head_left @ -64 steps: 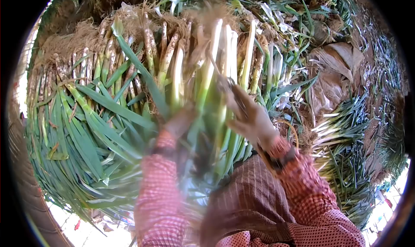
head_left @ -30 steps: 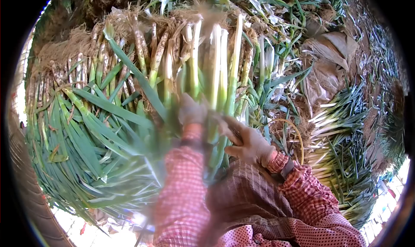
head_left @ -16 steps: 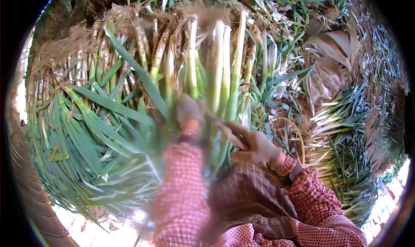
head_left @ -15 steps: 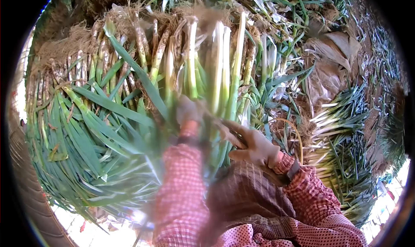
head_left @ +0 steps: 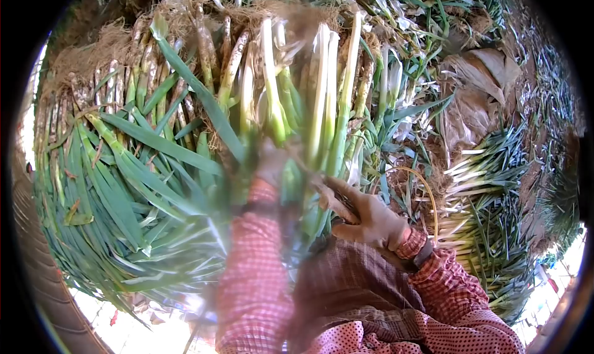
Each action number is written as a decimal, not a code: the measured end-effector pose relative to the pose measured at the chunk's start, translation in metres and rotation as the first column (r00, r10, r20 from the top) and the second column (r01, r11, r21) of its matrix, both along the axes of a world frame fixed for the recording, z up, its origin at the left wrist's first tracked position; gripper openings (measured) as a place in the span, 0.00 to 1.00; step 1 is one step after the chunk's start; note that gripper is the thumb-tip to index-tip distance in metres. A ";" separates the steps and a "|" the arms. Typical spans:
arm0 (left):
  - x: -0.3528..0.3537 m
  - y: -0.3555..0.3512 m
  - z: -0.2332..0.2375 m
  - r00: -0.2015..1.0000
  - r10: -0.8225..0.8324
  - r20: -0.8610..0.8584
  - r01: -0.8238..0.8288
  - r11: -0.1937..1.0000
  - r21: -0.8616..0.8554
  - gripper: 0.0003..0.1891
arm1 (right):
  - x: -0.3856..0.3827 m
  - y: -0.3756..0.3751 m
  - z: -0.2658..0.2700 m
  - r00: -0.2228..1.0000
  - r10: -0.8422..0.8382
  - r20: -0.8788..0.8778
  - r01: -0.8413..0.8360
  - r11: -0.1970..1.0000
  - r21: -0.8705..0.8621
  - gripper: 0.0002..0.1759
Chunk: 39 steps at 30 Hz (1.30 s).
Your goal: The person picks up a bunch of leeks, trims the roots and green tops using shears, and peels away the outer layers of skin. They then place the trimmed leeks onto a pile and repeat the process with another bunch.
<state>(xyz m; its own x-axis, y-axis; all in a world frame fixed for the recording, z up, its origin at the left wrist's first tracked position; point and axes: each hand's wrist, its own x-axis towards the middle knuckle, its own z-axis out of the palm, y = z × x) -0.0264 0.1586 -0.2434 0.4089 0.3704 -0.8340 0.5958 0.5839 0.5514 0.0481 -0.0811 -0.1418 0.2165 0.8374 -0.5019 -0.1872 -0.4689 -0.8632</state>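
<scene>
My left hand (head_left: 270, 163), gloved and blurred, is wrapped around a bunch of green onions (head_left: 322, 100) held upright in front of me, white stalks and hairy roots pointing away. My right hand (head_left: 361, 209), also gloved, grips the same bunch lower down at its right side, thumb across the stalks. Both arms wear red checked sleeves, and a dark band sits on the right wrist. The bunch's green leaves run down behind my arms and are hidden there.
A big stack of green onions (head_left: 130, 162) with muddy roots fills the left and middle. More bundles (head_left: 495, 168) lie at the right. A crumpled brown sack (head_left: 476, 94) rests on the soil at the upper right. A thin yellow tie (head_left: 427, 196) arcs beside my right hand.
The bunch has shifted slightly up and right in my hands. My right hand slid from high on the stalks down to the bunch's lower part and stayed there.
</scene>
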 end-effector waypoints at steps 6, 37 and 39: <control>-0.030 0.014 -0.064 0.987 -0.161 0.027 0.156 0.980 0.122 0.31 | -0.010 0.026 -0.013 0.981 -0.151 0.118 0.150 0.988 0.016 0.53; -0.006 -0.053 -0.102 0.974 -0.184 -0.133 0.225 0.694 0.684 0.33 | 0.095 0.060 -0.048 0.817 -0.358 0.453 0.406 0.914 -0.011 0.56; -0.002 -0.052 -0.093 0.937 -0.221 -0.270 0.349 0.601 0.719 0.29 | 0.095 0.068 -0.021 0.974 -0.167 0.153 0.201 0.947 -0.250 0.53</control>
